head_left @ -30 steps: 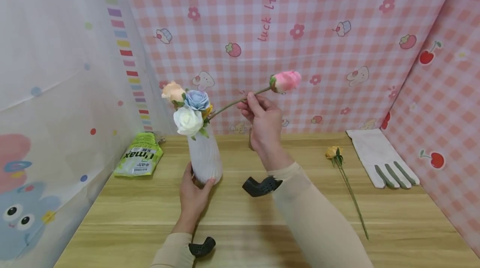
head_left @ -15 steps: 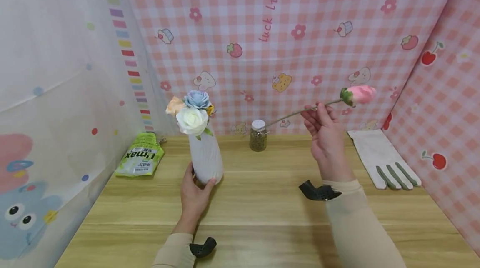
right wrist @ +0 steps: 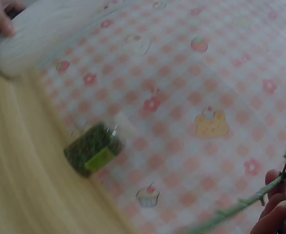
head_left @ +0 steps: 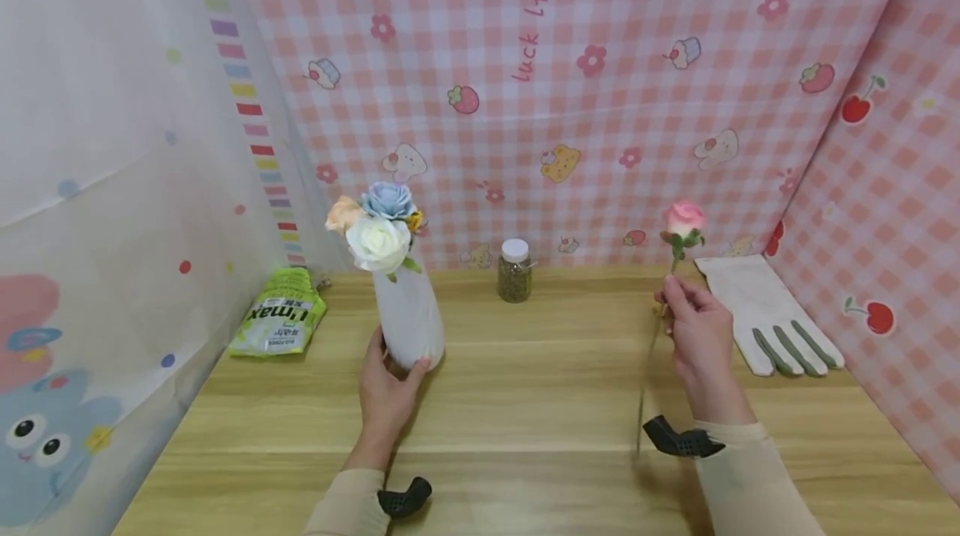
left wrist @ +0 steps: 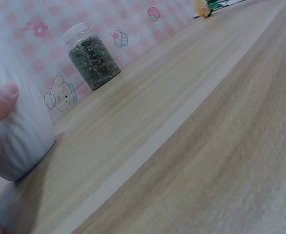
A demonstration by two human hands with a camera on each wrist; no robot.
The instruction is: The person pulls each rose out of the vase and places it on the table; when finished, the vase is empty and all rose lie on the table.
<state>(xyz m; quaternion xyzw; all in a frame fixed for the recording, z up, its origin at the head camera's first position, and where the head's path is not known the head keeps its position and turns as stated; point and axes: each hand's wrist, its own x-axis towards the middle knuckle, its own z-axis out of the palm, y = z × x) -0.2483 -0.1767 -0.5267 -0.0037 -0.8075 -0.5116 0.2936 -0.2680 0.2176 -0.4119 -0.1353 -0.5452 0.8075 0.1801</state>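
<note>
My left hand grips the lower part of a white ribbed vase, thumb across its front. In the vase stand a white rose, a blue rose, a peach rose and a partly covered yellow flower. At the right, my right hand pinches a pink rose by its stem just below the bloom. The rose is upright, its long stem hanging down over the table. A loose yellow rose lies on the table, mostly hidden behind my right hand in the head view.
A jar with a white lid, filled with dark green grains, stands at the back middle. A green packet lies at the back left. A white glove with grey-green fingers lies at the right. Patterned cloth walls the wooden table.
My right hand has carried the pink rose right, away from the vase, then lowered it and turned it upright. The jar has come into view. My left hand stays on the vase.
</note>
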